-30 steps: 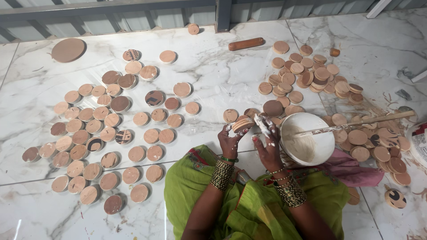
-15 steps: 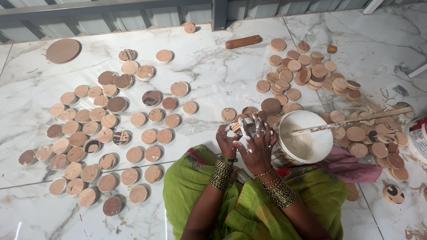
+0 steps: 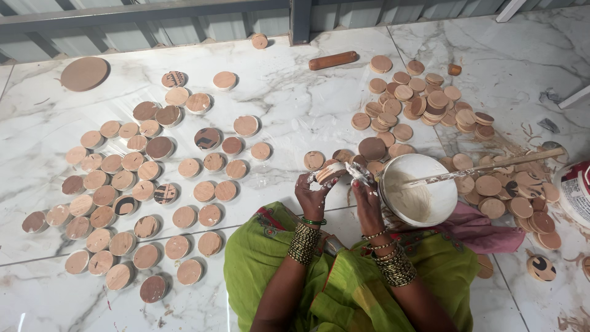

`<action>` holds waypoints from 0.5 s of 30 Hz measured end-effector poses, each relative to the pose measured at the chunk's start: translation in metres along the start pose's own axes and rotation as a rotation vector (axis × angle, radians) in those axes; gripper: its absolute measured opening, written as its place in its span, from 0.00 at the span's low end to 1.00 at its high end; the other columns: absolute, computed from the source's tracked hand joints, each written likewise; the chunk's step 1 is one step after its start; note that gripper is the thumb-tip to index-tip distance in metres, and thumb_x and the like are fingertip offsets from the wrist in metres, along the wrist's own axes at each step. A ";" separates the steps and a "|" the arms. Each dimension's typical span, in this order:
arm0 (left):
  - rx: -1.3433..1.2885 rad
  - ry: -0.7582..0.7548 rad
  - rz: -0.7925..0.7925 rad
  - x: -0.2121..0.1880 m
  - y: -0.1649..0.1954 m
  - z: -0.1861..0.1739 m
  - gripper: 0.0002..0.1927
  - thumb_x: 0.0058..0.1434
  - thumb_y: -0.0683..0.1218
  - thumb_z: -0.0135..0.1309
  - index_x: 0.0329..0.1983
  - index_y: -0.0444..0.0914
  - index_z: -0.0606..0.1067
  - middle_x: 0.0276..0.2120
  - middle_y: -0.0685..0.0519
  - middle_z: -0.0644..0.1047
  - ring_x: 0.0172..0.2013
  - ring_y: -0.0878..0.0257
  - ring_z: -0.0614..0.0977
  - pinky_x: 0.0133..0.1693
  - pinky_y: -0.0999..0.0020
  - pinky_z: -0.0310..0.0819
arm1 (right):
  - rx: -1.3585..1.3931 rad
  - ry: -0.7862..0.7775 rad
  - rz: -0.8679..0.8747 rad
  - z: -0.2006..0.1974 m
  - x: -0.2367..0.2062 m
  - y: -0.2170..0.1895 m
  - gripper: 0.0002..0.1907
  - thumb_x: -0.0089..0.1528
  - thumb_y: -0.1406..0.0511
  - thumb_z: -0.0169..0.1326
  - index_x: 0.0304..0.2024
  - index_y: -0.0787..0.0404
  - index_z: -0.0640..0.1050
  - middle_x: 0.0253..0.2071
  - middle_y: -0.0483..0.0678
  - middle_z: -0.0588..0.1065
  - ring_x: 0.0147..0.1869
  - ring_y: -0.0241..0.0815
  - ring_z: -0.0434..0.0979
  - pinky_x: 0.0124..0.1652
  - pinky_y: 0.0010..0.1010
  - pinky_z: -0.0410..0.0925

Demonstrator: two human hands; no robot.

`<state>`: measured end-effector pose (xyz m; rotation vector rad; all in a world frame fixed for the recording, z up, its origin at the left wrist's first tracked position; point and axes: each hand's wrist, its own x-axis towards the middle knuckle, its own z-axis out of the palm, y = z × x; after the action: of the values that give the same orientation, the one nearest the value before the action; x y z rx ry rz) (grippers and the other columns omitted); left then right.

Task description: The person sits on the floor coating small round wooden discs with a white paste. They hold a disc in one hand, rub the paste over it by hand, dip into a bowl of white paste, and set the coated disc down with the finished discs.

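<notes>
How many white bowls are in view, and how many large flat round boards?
1 white bowl, right of the right hand, a long stick lying across it. 1 large brown round board, far left by the wall. A white container is cut off at the right edge.

A white marble floor with grey veins carries everything. A white bowl sits on it, with a long stick resting across its rim. Left of the bowl, dozens of small round wooden discs lie spread out singly in loose rows, most plain, a few with dark patterns. Behind and to the right of the bowl, more discs lie in a heaped pile, some stacked and overlapping. Well behind the bowl lies a wooden roller. Far to the left of it, near the wall, lies a larger round disc. A pink cloth lies just beside the bowl.
</notes>
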<state>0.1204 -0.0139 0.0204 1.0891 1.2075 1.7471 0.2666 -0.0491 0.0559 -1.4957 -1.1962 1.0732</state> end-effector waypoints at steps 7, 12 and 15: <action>0.309 0.050 0.210 -0.003 -0.014 -0.007 0.22 0.44 0.45 0.74 0.42 0.36 0.80 0.35 0.49 0.78 0.40 0.55 0.78 0.48 0.56 0.70 | -0.629 0.181 -0.732 0.022 -0.038 -0.052 0.26 0.70 0.51 0.47 0.63 0.59 0.75 0.72 0.58 0.62 0.72 0.57 0.58 0.67 0.51 0.51; 0.210 0.033 0.180 -0.004 -0.013 -0.007 0.24 0.44 0.45 0.71 0.46 0.37 0.80 0.33 0.51 0.76 0.39 0.57 0.77 0.49 0.58 0.68 | -0.869 0.178 -0.798 0.032 -0.055 -0.070 0.28 0.66 0.48 0.48 0.63 0.52 0.75 0.75 0.58 0.57 0.77 0.64 0.51 0.68 0.59 0.42; 0.296 0.025 0.206 -0.003 -0.003 -0.007 0.22 0.46 0.45 0.72 0.44 0.38 0.81 0.36 0.51 0.78 0.43 0.56 0.77 0.53 0.56 0.64 | -0.650 0.224 -0.796 0.023 -0.042 -0.061 0.24 0.70 0.49 0.46 0.63 0.51 0.75 0.76 0.57 0.57 0.79 0.63 0.52 0.72 0.55 0.44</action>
<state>0.1149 -0.0181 0.0149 1.4103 1.4455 1.7752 0.2264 -0.0803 0.1146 -1.3225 -1.8426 -0.0305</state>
